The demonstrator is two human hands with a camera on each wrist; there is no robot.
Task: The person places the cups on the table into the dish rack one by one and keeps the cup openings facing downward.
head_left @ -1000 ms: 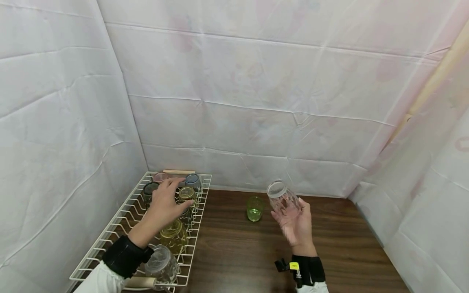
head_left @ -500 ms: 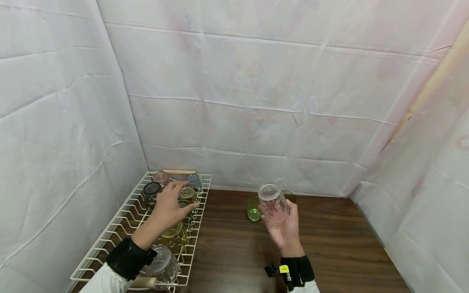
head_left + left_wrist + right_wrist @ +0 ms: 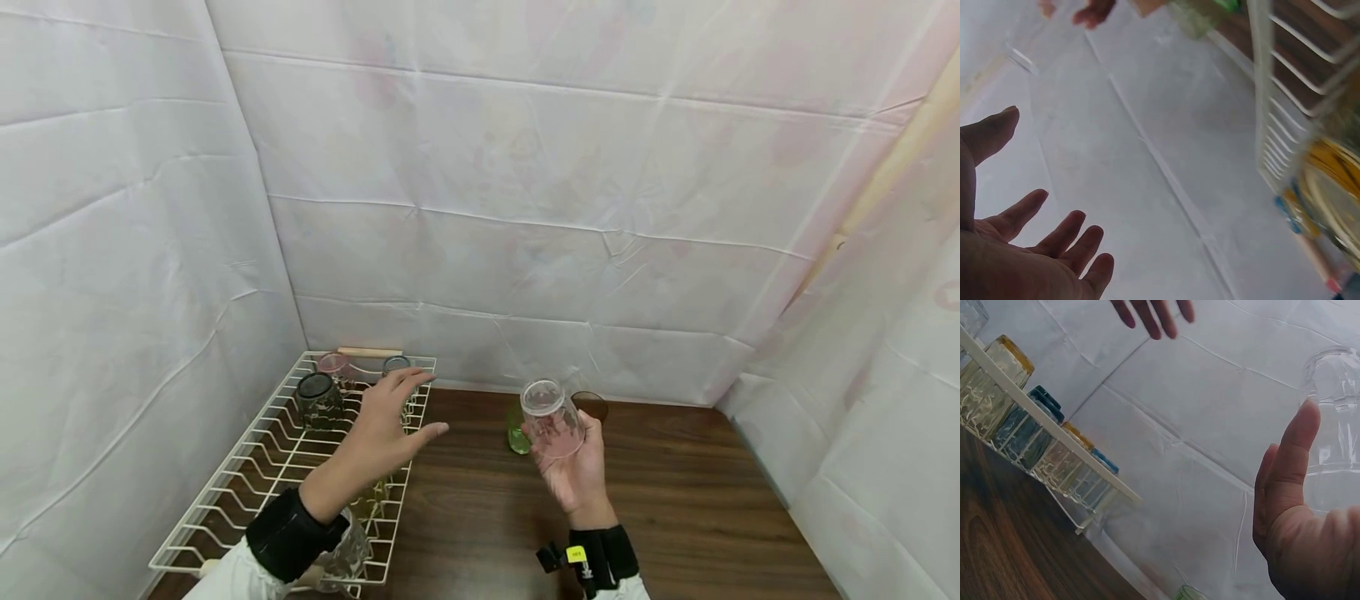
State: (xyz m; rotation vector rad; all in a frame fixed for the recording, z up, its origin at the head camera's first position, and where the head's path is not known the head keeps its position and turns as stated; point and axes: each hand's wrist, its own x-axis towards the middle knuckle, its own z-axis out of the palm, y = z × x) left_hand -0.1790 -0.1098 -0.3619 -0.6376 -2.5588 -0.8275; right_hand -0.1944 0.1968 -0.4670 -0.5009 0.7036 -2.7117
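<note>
My right hand (image 3: 573, 475) holds a clear drinking glass (image 3: 551, 417) tilted above the wooden table, its fingers and thumb around the side. In the right wrist view the same clear glass (image 3: 1335, 425) stands at the right edge against the thumb. My left hand (image 3: 378, 433) hovers empty over the right side of the white wire rack (image 3: 247, 467), thumb and fingers spread apart. The left wrist view also shows these fingers (image 3: 1063, 234) apart with nothing between them. Under the left hand and forearm, several upside-down glasses in the rack are partly hidden.
A dark glass (image 3: 318, 400), a pink glass (image 3: 333, 364) and a blue glass (image 3: 396, 364) stand at the rack's far end. Behind the held glass, a green glass (image 3: 517, 440) and a brown-rimmed glass (image 3: 590, 406) stand on the table (image 3: 697, 500). White sheeting (image 3: 480, 167) encloses the table.
The right hand has brought the clear glass left and slightly lower, uncovering the brown-rimmed glass. My left hand has moved right across the rack, uncovering the dark and pink glasses.
</note>
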